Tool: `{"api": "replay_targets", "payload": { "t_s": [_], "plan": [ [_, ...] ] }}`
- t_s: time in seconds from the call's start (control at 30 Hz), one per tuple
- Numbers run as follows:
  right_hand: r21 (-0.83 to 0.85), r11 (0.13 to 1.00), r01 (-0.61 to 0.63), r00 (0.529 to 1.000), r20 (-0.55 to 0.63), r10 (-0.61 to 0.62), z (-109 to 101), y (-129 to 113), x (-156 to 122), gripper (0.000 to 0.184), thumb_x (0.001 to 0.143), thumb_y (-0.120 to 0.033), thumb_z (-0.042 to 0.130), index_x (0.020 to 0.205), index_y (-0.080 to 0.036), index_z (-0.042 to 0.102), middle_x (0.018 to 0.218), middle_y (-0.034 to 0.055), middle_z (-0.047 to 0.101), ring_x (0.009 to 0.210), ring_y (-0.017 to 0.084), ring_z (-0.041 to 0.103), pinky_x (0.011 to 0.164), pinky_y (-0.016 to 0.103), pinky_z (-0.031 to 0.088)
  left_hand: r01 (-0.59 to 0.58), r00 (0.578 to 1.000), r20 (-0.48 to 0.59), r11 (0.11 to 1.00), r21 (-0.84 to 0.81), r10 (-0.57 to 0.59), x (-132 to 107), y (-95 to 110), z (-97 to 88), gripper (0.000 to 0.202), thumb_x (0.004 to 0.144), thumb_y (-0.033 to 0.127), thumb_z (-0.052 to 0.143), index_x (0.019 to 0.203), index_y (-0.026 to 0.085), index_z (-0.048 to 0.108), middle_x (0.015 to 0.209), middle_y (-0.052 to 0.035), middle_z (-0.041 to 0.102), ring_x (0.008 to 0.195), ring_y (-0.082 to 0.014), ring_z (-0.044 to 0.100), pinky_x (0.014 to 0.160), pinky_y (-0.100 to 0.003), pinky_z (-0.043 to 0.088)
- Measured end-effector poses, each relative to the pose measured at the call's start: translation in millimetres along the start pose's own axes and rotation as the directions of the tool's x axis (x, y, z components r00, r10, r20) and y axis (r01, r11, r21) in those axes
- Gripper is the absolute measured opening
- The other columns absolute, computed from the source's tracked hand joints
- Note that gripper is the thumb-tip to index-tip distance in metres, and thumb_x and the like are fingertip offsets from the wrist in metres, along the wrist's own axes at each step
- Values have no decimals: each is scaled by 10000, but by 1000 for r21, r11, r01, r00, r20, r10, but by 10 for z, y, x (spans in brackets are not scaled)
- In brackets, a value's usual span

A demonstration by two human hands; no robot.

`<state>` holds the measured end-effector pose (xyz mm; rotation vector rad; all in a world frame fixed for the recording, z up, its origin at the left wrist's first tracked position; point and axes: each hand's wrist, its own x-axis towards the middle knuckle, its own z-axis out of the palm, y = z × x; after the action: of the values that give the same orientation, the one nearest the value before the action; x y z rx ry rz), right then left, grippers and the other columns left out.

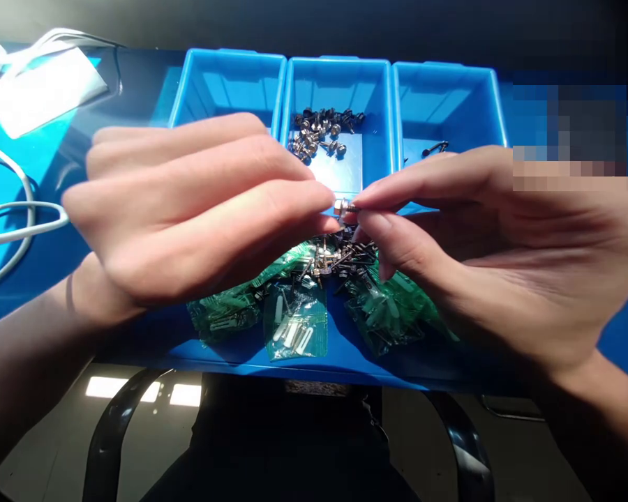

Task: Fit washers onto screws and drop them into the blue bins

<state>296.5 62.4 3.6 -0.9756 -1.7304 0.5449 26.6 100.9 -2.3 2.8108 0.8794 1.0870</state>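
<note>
A small hex-head screw (340,207) with a washer is held level between my two hands, above a loose pile of screws (329,259). My right hand (507,258) pinches its dark threaded end between thumb and forefinger. At the shiny head, the thumb and forefinger of my left hand (204,202) close from the other side. Beyond the fingertips, the middle blue bin (340,66) holds hex-head screws, dark ones at the back and silvery ones in front. A few dark screws (435,148) lie in the right blue bin (444,72), partly hidden by my right hand.
The left blue bin (230,57) is partly covered by my left hand. Green-tinted plastic packets (296,328) with white plugs and screws lie near the table's front edge. White cables (28,209) and a bright white sheet (57,87) are at the left. Black chair arms (105,432) stand below.
</note>
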Motion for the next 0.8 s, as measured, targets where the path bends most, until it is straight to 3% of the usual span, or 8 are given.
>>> {"api": "replay_targets", "payload": {
  "t_s": [0.13, 0.27, 0.43, 0.53, 0.67, 0.73, 0.8],
  "plan": [
    [12, 999, -41, 999, 9, 41, 11, -18, 9, 164, 985, -181, 886, 1053, -329, 904, 1008, -62, 880, 825, 192, 811, 699, 380, 763, -151, 988, 33, 987, 50, 149, 11, -66, -80, 464, 1172, 474, 607, 1594, 304, 699, 1321, -76, 855, 1131, -301, 851, 909, -494, 688],
    [48, 999, -8, 999, 39, 6, 30, -27, 19, 154, 993, -141, 864, 1037, -288, 881, 1019, -52, 886, 874, 188, 818, 703, 386, 747, -285, 958, 10, 953, 99, 285, 21, -138, -53, 479, 1200, 449, 524, 1603, 247, 686, 1267, -90, 862, 1091, -276, 850, 809, -450, 667],
    [52, 999, -1, 1000, 26, 0, 48, -45, 21, 138, 1001, -125, 865, 1000, -262, 850, 977, -50, 878, 862, 153, 802, 721, 362, 728, -273, 962, 7, 957, 95, 274, 19, -109, -21, 448, 1176, 448, 596, 1528, 204, 724, 1310, -96, 846, 1137, -265, 837, 853, -428, 672],
    [68, 998, 5, 999, 36, -8, 44, -69, 29, 176, 996, -102, 853, 1003, -277, 851, 973, -49, 877, 874, 174, 815, 713, 377, 732, -310, 949, -13, 941, 137, 314, 49, -66, -43, 395, 1174, 408, 592, 1450, 168, 742, 1262, -110, 847, 1099, -261, 845, 786, -421, 644],
    [51, 998, 23, 996, 90, -28, 14, -97, 73, 206, 951, -82, 849, 958, -288, 844, 923, -36, 874, 795, 189, 812, 629, 380, 702, -293, 953, 131, 944, 151, 275, 107, 11, -107, 276, 1152, 269, 631, 1407, 211, 717, 1140, -76, 842, 1032, -248, 842, 759, -411, 639],
    [44, 999, -5, 993, 119, 0, -1, -106, 97, 188, 939, -105, 860, 931, -292, 839, 925, -23, 877, 777, 192, 814, 619, 376, 702, -263, 961, 128, 953, 152, 245, 111, 28, -102, 245, 1157, 327, 642, 1370, 239, 724, 1086, -60, 829, 990, -242, 829, 745, -416, 625],
    [51, 999, -19, 991, 133, 12, -11, -112, 110, 187, 934, -100, 859, 922, -285, 836, 938, -18, 882, 785, 181, 818, 639, 357, 710, -237, 971, 26, 965, 113, 236, 82, 9, -62, 305, 1173, 453, 611, 1359, 252, 744, 1087, -55, 833, 948, -231, 820, 734, -422, 607]
  ]
}}
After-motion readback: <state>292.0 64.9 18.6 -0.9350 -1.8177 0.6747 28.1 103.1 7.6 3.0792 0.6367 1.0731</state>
